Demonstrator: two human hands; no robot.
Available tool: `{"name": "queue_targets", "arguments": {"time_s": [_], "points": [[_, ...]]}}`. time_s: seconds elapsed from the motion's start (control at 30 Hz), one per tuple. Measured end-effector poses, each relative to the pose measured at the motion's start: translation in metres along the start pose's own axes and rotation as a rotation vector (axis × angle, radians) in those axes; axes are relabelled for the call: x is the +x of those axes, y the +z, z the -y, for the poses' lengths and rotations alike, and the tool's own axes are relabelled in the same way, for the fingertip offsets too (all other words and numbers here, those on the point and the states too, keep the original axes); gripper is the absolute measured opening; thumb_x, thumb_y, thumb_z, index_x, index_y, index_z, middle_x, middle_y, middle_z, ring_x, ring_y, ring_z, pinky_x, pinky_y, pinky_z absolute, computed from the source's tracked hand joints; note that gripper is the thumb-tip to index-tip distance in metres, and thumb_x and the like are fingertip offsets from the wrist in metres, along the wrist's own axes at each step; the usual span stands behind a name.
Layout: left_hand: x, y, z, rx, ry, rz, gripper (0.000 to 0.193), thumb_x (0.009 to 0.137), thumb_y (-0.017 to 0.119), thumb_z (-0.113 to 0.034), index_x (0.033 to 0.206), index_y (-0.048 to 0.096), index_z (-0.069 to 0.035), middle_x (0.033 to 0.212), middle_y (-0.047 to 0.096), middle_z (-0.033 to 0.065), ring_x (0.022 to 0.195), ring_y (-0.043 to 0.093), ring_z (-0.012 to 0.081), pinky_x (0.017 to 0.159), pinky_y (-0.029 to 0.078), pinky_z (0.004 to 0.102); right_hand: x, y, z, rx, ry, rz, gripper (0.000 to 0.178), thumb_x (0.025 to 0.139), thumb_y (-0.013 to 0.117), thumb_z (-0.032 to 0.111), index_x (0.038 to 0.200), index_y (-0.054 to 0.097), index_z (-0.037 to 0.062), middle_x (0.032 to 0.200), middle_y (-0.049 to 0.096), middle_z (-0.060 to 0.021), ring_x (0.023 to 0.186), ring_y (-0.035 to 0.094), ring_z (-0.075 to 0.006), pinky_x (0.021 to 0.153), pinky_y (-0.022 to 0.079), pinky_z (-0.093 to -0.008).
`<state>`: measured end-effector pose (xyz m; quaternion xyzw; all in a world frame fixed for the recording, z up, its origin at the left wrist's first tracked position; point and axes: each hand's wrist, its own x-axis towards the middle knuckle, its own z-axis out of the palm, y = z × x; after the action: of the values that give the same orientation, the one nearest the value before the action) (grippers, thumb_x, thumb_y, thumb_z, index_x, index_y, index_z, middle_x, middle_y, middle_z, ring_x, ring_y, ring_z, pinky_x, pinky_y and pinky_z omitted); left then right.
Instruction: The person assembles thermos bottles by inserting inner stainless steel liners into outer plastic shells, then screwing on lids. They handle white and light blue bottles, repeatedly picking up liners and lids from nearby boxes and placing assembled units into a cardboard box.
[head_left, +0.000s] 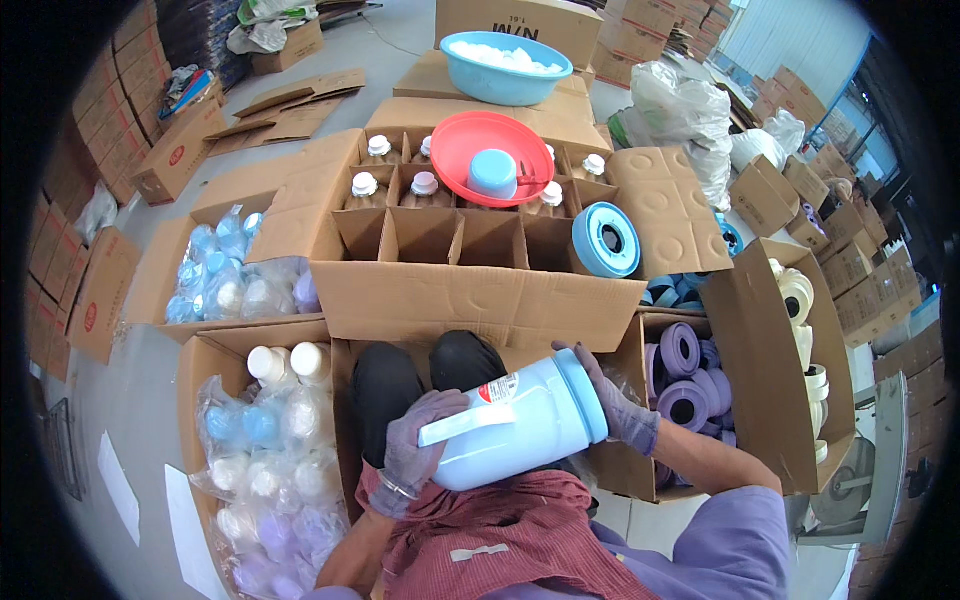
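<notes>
Light blue jug [515,425] lies tilted across the person's lap, collar end up to the right, in front of the divided carton [470,300]. Left hand [415,445], gloved, is closed around the handle side near the base; right hand [628,412], also gloved, holds the blue collar [580,393] end, fingers curved against its outer edge, some tips hidden. Status, judged from layout: collar appears seated on the body; whether it is fully fixed cannot be told. In the carton, the back cells hold clear bottles [367,190] with pale caps, partly covered by a red dish [468,130] bearing a blue cup [493,172]. Front row: a round blue piece [606,240] with dark centre occupies the right end; bare cardboard shows in the cells to its left, so that row seems largely unfilled. Plenty of parts remain: purple rings [683,402] at right, bagged pieces [265,425] at left. Markings: jug carries a white label [500,388] with fine print, too small to read, and a red patch; rear carton [520,30] bears large dark inverted lettering; side carton [178,155] shows a red oval mark.
</notes>
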<state>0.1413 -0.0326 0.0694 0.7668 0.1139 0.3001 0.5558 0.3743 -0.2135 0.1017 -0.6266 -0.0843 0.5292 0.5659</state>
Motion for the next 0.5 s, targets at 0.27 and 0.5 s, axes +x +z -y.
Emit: {"name": "queue_targets", "arguments": {"time_s": [0.27,0.5], "points": [[0.023,-0.017,-0.039,-0.229,-0.417,-0.069,0.027,0.084,0.061,0.000,0.108,0.072,0.000,0.108,0.073,0.0102,0.103,0.068,0.0184,0.097,0.049,0.0345,0.009,0.010,0.016,-0.544,-0.827,0.097,0.063,0.099,0.044,0.056,0.140,0.045,0.0070,0.139,0.049,-0.0176,0.132,0.045,-0.0279,0.114,0.030,-0.0373],[0.041,-0.028,-0.027,-0.283,-0.540,0.059,0.027,0.098,0.055,-0.012,0.113,0.071,0.002,0.106,0.072,0.0082,0.098,0.066,0.0125,0.089,0.051,0.0266,-0.009,0.016,0.048,-0.438,-0.607,0.124,0.067,0.099,0.045,0.058,0.141,0.043,0.0053,0.145,0.040,-0.0181,0.137,0.038,-0.0293,0.116,0.027,-0.0399]]}}
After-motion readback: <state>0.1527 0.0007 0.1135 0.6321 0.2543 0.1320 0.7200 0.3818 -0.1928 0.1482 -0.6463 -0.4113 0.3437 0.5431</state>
